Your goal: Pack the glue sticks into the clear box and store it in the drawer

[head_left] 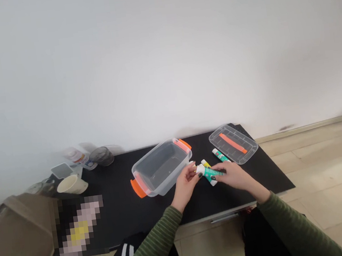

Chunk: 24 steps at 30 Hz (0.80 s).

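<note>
Here, we see the right hand (236, 177) half closed, thumb and fingers pinching a green-and-white tube (208, 172) just right of the open clear plastic box (174, 181); the left hand (185, 185) curls its fingers at the tube's white end — whether they grip, we can't tell. If the right pinch loosened, we might see the tube drop among the yellow-topped tube (205, 163) and its neighbours — and roll across the black tabletop (121, 206).

Green sleeves (153, 243) – finely striped, black trousers (268, 241) – white-striped, dark-painted nails (213, 178) on both hands (234, 175)
</note>
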Available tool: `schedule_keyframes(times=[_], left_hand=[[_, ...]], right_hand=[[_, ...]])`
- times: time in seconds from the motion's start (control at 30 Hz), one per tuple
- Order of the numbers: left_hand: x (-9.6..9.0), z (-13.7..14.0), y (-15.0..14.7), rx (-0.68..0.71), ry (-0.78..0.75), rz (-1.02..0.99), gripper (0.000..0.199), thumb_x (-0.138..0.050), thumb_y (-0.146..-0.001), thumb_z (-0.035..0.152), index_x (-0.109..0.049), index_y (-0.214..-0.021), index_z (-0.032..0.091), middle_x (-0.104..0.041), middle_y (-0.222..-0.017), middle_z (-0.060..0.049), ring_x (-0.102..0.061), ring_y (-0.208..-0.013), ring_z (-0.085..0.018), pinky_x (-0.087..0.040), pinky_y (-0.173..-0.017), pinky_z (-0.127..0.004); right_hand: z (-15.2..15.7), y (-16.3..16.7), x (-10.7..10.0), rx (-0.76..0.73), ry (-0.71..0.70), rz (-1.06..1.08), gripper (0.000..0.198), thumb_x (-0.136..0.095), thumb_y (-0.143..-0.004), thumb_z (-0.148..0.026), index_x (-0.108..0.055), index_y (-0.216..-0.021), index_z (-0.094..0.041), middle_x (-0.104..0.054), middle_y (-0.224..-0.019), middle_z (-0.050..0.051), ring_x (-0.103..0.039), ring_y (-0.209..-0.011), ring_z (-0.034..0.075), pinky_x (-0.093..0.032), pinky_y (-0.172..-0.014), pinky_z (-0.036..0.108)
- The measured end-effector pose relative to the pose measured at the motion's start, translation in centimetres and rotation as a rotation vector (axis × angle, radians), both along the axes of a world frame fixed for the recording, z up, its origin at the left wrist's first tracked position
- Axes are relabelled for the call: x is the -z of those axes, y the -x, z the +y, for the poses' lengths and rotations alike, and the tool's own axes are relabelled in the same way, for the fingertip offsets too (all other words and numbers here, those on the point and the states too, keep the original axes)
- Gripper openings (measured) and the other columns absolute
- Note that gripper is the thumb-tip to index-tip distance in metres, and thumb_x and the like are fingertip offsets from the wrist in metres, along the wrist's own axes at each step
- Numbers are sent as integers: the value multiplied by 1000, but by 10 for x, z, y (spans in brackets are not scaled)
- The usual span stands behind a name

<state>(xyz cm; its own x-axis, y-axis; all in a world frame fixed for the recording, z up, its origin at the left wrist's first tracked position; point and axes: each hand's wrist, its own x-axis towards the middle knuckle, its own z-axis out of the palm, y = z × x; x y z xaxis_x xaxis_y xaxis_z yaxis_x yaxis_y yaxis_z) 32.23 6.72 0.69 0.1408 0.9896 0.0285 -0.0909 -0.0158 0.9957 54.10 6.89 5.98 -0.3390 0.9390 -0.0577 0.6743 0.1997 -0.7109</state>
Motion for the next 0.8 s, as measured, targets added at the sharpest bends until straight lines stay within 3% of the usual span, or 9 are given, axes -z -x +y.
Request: schedule_keyframes(times=[0.1, 0.17, 0.27, 0.37, 0.6, 0.7, 0.8], left_hand=[[15, 7, -1, -99, -79, 273, 35, -64, -81, 24, -63, -115, 18, -66, -108, -10, -65, -90, -19, -54, -84, -39], [25, 9, -3, -91, -190, 500, 28, -60, -82, 18, -65, -109, 19, -64, -106, -8, -64, -90, -19, -53, -88, -40], [35, 10, -8, -34, -355, 718, 32, -58, -79, 10, -65, -109, 20, -59, -111, -8, -59, -103, -22, -47, -99, -43], [41, 8, -12, -25, -433, 850, 31, -57, -79, 8, -63, -108, 19, -54, -111, -9, -55, -106, -23, -46, -100, -43], [37, 6, -10, 15, -384, 876, 16, -54, -80, 9, -58, -92, 19, -54, -103, -8, -56, -93, -21, -47, -91, -38], [28, 5, -8, -2, -330, 809, 17, -56, -78, 10, -58, -92, 20, -55, -100, -6, -56, -93, -22, -45, -91, -39], [18, 4, -4, -60, -247, 670, 19, -60, -76, 12, -60, -93, 20, -59, -97, -6, -58, -93, -23, -44, -92, -40]], right_hand=[[14, -5, 13, 186, -25, -225, 27, -57, -86, -33, -72, -106, -23, -73, -98, 6, -64, -97, 23, -45, -81, 30], [22, -7, 23, 288, -28, -386, 29, -56, -87, -35, -69, -107, -20, -72, -98, 9, -61, -104, 26, -44, -81, 31], [30, -5, 33, 314, 16, -539, 28, -54, -88, -38, -68, -103, -19, -71, -97, 12, -59, -107, 28, -44, -78, 32], [32, 0, 36, 318, 35, -613, 30, -51, -89, -40, -67, -102, -18, -70, -98, 14, -61, -106, 29, -45, -73, 31], [34, 11, 40, 294, 33, -655, 25, -51, -90, -34, -66, -101, -17, -70, -100, 14, -66, -96, 26, -46, -73, 32], [30, 18, 35, 300, -81, -625, 21, -51, -91, -29, -64, -103, -17, -68, -105, 14, -63, -104, 25, -45, -75, 30], [19, 30, 31, 209, -172, -564, 19, -50, -94, -31, -63, -102, -20, -67, -105, 11, -63, -100, 22, -45, -72, 26]])
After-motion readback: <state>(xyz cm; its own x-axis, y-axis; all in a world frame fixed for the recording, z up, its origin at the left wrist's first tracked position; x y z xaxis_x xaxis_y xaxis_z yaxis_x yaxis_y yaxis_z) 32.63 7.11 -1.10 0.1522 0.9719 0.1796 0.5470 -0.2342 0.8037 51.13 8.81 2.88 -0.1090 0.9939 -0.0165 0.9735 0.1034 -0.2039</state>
